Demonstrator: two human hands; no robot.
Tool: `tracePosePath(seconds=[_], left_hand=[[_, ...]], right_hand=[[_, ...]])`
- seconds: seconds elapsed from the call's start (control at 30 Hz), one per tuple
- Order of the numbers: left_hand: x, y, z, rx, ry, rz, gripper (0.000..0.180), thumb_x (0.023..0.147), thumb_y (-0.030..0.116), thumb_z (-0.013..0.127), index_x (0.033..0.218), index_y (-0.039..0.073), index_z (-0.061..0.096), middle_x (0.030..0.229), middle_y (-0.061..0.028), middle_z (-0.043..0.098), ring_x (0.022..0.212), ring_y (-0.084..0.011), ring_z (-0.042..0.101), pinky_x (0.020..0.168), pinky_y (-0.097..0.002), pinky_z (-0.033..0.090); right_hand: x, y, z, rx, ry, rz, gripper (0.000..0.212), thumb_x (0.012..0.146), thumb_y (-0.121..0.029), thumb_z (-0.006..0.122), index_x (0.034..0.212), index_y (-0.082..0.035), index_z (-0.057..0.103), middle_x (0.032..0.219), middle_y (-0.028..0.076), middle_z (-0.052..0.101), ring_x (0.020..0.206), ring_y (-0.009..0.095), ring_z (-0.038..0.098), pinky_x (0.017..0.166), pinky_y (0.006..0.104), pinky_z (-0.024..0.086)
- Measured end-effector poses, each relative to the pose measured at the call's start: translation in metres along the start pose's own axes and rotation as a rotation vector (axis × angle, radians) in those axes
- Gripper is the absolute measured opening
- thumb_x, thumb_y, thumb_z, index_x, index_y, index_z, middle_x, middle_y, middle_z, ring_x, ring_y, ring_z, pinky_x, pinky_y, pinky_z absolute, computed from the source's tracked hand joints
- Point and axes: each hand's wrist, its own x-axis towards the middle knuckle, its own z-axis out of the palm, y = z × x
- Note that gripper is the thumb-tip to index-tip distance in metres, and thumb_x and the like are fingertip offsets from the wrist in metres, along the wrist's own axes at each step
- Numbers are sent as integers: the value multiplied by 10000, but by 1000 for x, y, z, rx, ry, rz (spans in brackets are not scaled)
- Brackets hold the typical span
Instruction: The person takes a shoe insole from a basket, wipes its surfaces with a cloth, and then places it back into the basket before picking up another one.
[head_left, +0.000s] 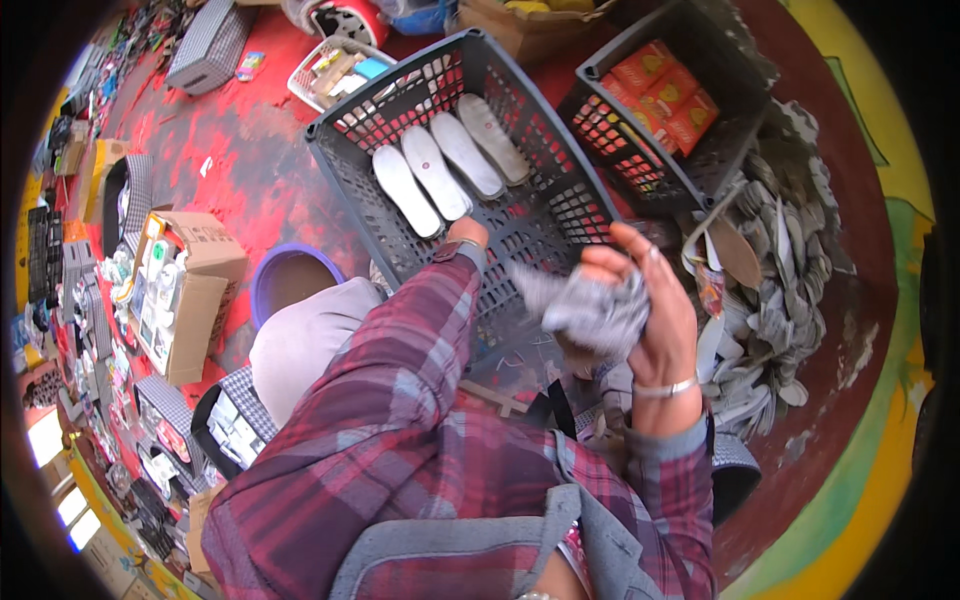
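Observation:
Inside a dark grey plastic crate (590, 190), several white shoe insoles (432, 172) lie side by side toward its far end. My left hand (468, 234) reaches into the crate, at the near end of one insole; its fingers are hidden, so I cannot tell whether it grips it. Over the crate's near right part, my right hand (665, 310) is closed around a crumpled grey-and-white cloth (600, 318), smeared by motion. A metal bangle circles my right wrist.
A second dark crate (590, 85) with red-orange boxes (662, 92) stands at the far right. Below it is a heap of greyish insoles (770, 290). On the left are a purple tub (262, 290), an open cardboard box (215, 260) and a white basket (300, 85).

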Motion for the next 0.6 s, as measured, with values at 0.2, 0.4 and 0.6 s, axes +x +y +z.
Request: tracePosePath(seconds=[0.2,0.4,0.6], left_hand=[[-139,133,-152,-1480,-1286,407,948,773,768,407,1375,38,353,1348,-128,461,1242,-251,452,1011,-462,370],[-235,130,-226,-1551,-852,490,319,870,37,573,1186,56,539,1091,-56,627,997,-185,606,885,-349,487],[-275,6,-383,-1578,50,771,252,872,75,606,1117,31,564,959,-56,638,852,-164,627,781,-314,525]], right_hand=[[6,-12,0,349,-68,-249,391,1001,-254,328,1280,12,392,1206,259,525,1127,359,521,980,468,423],[10,3,29,130,-140,-458,451,1003,-343,322,1293,-13,424,1257,176,531,1151,273,509,1003,400,393],[-5,25,31,-160,-12,-264,398,966,-379,431,1255,-122,526,1213,32,594,1128,137,518,885,300,350]])
